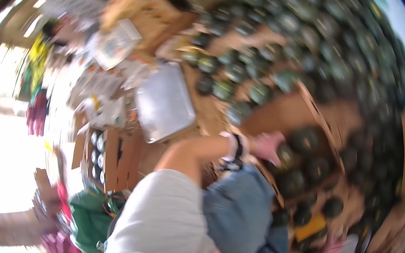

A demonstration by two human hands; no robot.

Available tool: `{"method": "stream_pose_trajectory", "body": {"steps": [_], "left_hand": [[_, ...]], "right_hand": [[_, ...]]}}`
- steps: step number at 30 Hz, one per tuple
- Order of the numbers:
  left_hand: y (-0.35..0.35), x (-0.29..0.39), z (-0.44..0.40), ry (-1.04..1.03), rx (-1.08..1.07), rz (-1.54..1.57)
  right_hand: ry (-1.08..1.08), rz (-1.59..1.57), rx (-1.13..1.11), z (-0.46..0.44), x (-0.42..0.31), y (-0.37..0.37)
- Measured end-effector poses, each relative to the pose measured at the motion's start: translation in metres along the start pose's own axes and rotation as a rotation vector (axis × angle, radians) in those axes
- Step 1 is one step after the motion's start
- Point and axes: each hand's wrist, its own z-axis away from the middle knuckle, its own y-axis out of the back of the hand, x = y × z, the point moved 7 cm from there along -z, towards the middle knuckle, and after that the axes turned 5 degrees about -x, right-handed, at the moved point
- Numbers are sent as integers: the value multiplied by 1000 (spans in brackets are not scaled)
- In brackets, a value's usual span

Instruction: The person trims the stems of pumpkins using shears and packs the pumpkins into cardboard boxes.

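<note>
One hand at a squash, carton part-filled

Left hand (267,146), pink-gloved, reaches to 3 o'clock into an open carton (274,115). It touches, or all but touches, a round dark green squash (285,158) by the near wall. Fingers look bent toward it; motion blur, cannot tell if clamped. More squash lie in the same carton, just beside it; the rest of the carton's floor shows bare.

Right hand (331,250), probably: pink patch at 4 o'clock, near a yellow block (310,229). Too blurred; cannot tell whether its fingers are apart or together, or holding anything.

Big squash pile (336,42) at 1 to 2 o'clock, pale tray (164,103) at 10.

Step, my read: placing or adjusting squash in the carton. Next move calls for settling this one snugly against its neighbours, then freeing the fingers without knocking them.
</note>
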Motion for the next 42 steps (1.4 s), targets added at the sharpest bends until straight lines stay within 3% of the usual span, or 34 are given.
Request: {"method": "stream_pose_trajectory", "body": {"steps": [1,2,3,5,7,11,13,15,21,23,25,26,27,28,29,31,33,35,36,38,40,41,42], "left_hand": [[-10,-3,-3,-26,-19,65],[28,4,2,-60,69,121],[59,16,1,-138,123,246],[89,15,56,-231,304,252],[121,16,114,-269,403,385],[152,-31,217,-510,407,1051],[155,-58,273,-777,409,1259],[136,-99,322,-774,417,1392],[30,-240,394,-444,628,1875],[20,-247,450,-253,713,2079],[68,-274,529,-459,979,1949],[116,-297,586,-786,1265,1715],[162,-303,668,-1011,1418,1575],[214,-326,753,-1305,1477,1091],[231,-329,826,-1447,1838,1049],[258,-279,914,-1868,1859,1295],[268,-193,903,-1763,1884,1248],[321,-223,864,-1419,1444,876],[325,-222,825,-1291,1344,862],[304,-185,749,-810,1222,352],[274,-156,680,-248,877,-135],[258,-154,652,-47,613,-151],[251,-141,643,36,600,-224]], "right_hand": [[97,151,23,-7,-19,17],[191,298,61,-13,-32,36],[75,344,-17,-39,-30,28],[335,584,191,12,-90,43],[432,470,238,45,-143,43],[568,166,157,88,-237,15],[625,37,111,108,-276,-2],[650,-55,48,127,-312,-17],[640,-294,-128,174,-385,-54],[606,-366,-171,187,-400,-61],[562,-431,-216,193,-408,-69],[553,-457,-235,197,-410,-71],[527,-468,-257,199,-411,-70],[556,-487,-249,204,-414,-69],[590,-494,-244,210,-415,-70],[652,-500,-248,221,-417,-73],[718,-533,-253,230,-414,-76],[774,-557,-270,237,-411,-80],[800,-567,-277,240,-409,-78],[848,-590,-292,244,-406,-80],[915,-610,-308,249,-404,-78],[950,-623,-319,252,-403,-77],[989,-638,-327,253,-402,-75]]}}
